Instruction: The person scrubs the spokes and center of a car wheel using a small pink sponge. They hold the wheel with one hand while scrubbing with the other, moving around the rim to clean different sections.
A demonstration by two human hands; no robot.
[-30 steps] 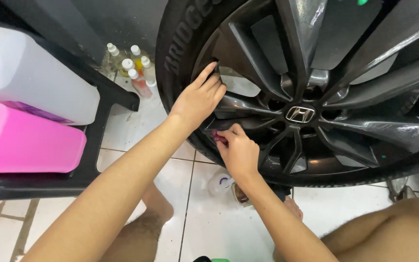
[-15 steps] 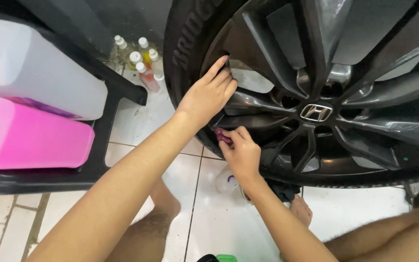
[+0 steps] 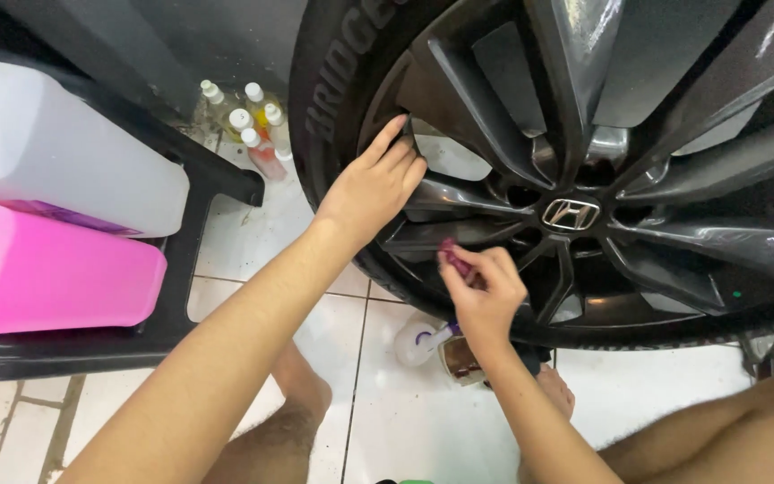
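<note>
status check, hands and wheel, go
Left hand flat on wheel rim. Right hand pinching small maroon tool at a spoke. Nothing blocking.

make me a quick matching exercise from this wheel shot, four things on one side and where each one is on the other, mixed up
Things:
1. left hand
2. right hand
3. pink jug
4. small bottles

Places:
A. on the floor tiles beside the tyre, top of the view
B. flat on the rim's edge by the tyre
C. on the black rack, under the white jug
D. at a lower spoke, pinching a small dark red thing

Pairs: 1-B, 2-D, 3-C, 4-A
</note>
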